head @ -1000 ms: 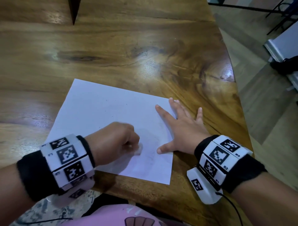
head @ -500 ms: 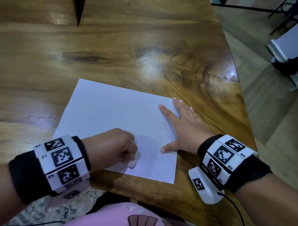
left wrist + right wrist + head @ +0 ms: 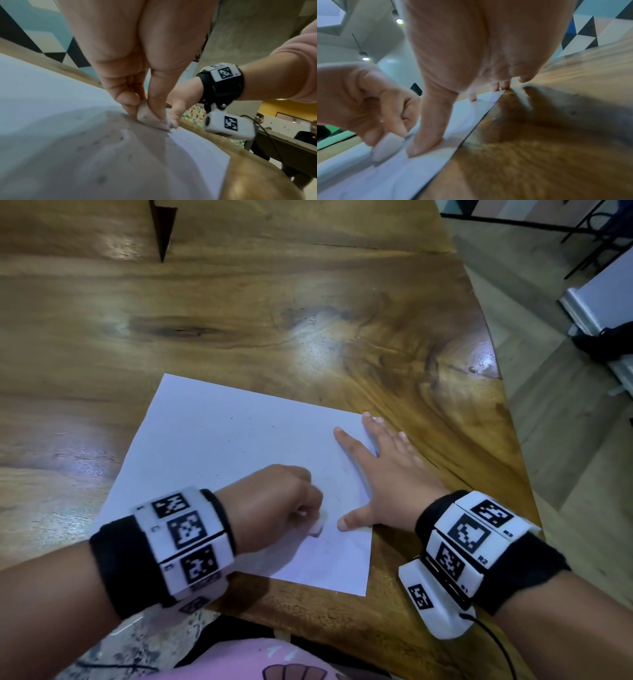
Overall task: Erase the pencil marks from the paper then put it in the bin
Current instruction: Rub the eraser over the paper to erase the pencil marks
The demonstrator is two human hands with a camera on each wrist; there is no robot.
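A white sheet of paper [image 3: 219,446] lies on the wooden table [image 3: 308,302], with faint grey smudges near its near right part. My left hand [image 3: 274,505] pinches a small white eraser [image 3: 317,527] and presses its end onto the paper [image 3: 51,108]; the eraser [image 3: 147,116] shows between thumb and fingers in the left wrist view. My right hand [image 3: 380,474] lies flat with spread fingers on the sheet's right edge, thumb beside the eraser [image 3: 387,146]. The right hand [image 3: 471,54] presses the paper [image 3: 412,169] down. No bin is visible.
The table's right edge [image 3: 513,440] curves close to my right hand, with tiled floor beyond. A dark pointed object [image 3: 162,227] stands at the table's far side. Small eraser crumbs [image 3: 236,419] dot the sheet. People sit in the background [image 3: 308,135].
My left hand with the eraser moved back and forth over the paper's near right part, ending slightly further right. The right hand stayed pressed on the sheet's edge.
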